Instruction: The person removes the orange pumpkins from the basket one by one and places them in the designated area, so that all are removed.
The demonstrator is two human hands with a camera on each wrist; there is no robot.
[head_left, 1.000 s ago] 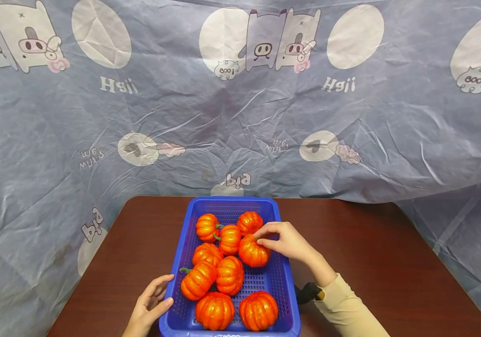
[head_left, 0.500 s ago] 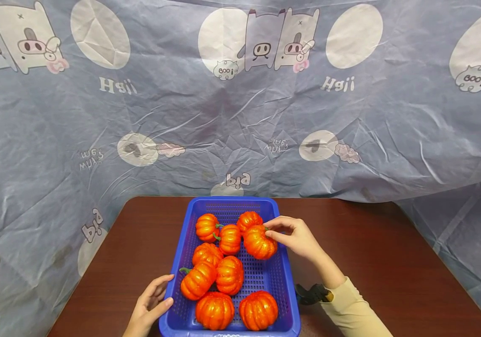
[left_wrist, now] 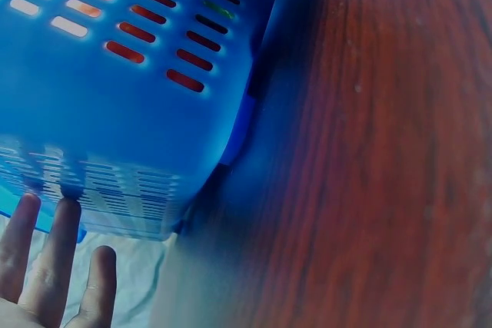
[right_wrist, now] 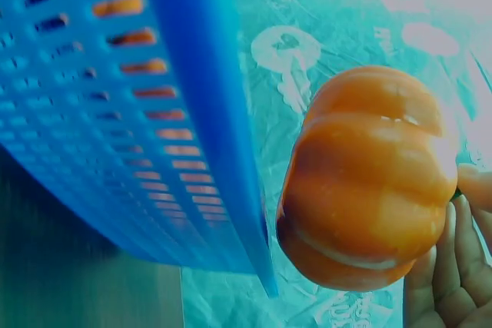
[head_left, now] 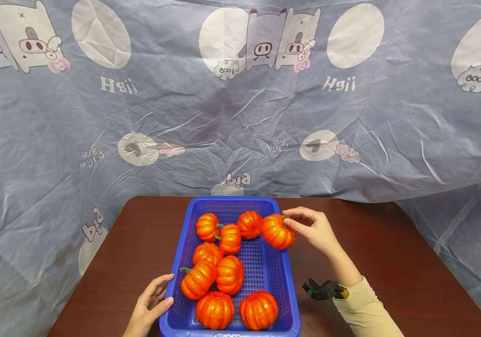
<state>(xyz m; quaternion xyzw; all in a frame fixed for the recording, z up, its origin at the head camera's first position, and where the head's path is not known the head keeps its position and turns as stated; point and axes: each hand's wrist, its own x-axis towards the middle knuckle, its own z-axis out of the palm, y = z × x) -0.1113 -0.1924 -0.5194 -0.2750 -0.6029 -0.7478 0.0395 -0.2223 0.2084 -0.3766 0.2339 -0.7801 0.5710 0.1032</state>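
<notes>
My right hand [head_left: 314,229] pinches the green stem of an orange pumpkin [head_left: 278,232] between thumb and fingers, holding it over the right rim of a blue basket [head_left: 292,295]. In the right wrist view that pumpkin [right_wrist: 365,182] hangs beside the basket's wall [right_wrist: 192,74], with the fingers [right_wrist: 446,274] at its stem end. Several other pumpkins lie inside, among them one [head_left: 250,224] at the back and one [head_left: 259,310] at the front right. My left hand [head_left: 149,304] is at the basket's left side, fingers apart; in the left wrist view its fingertips reach the slotted wall [left_wrist: 100,120].
The basket stands on a dark brown wooden table [head_left: 375,262], whose surface extends to both sides of it. Behind hangs a grey-blue printed cloth [head_left: 240,117]. A black strap-like device [head_left: 322,289] sits at the right wrist.
My right hand has lifted the pumpkin by its stem from among the others and carried it right, from inside the basket to over its right rim. The left hand stays in place.
</notes>
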